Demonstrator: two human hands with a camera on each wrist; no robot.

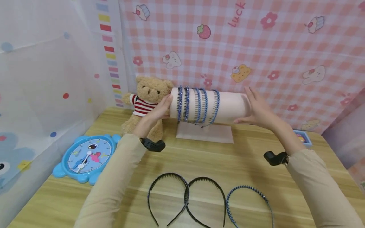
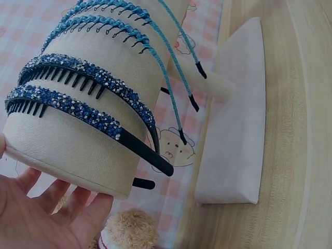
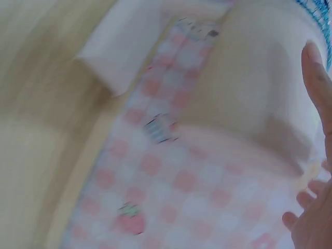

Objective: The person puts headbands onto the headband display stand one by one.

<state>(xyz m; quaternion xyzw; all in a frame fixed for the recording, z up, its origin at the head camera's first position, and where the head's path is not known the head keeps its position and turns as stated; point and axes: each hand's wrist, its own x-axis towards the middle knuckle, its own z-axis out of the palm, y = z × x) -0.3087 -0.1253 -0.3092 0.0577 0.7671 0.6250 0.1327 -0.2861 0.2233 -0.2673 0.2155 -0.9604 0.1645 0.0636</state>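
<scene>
A pale cylindrical headband stand (image 1: 232, 106) holds several headbands, raised on a flat base (image 1: 203, 133). Toward its left end are two dark toothed headbands (image 2: 67, 111) with blue glitter; blue wrapped headbands (image 2: 98, 26) sit farther along. My left hand (image 1: 159, 109) touches the stand's left end, its fingers extended against the rim in the left wrist view. At the other end my right hand (image 1: 260, 109) is spread, thumb low and fingers high, beside the cylinder. The right wrist view is blurred, so firm contact there is unclear.
Three headbands lie on the table in front: two black toothed ones (image 1: 168, 174) (image 1: 205, 179) overlapping and a blue one (image 1: 246, 186). A teddy bear (image 1: 145, 106) sits behind my left hand. A blue toy clock (image 1: 88, 156) lies left; a small blue-framed item (image 1: 303, 137) is right.
</scene>
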